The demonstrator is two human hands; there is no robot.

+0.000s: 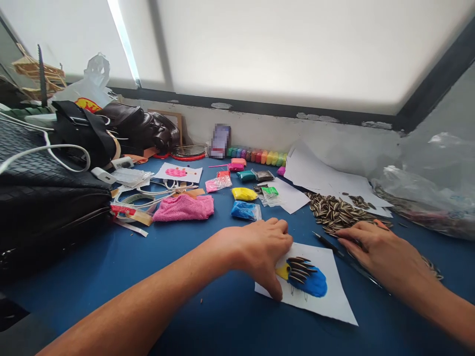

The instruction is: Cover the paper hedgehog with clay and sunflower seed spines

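A white sheet of paper (334,306) lies on the blue table with a small animal picture on it. The picture has a blue clay body (315,284), a yellow clay head (283,271) and several striped sunflower seeds (300,269) set in the clay. Across the sheet's left side rests my left hand (263,252), thumb and fingers spread apart, pressing on the paper. My right hand (374,244) is at the near edge of a pile of sunflower seeds (341,212). Its thumb and forefinger are pinched together at a seed. Under this hand lies a black pen (328,243).
Packets of yellow clay (244,194) and blue clay (245,210) lie beyond my left hand. A pink cloth (183,207), white cables (137,198) and a black bag (48,212) are at left. White papers (319,173) and a plastic bag (426,198) stand at right.
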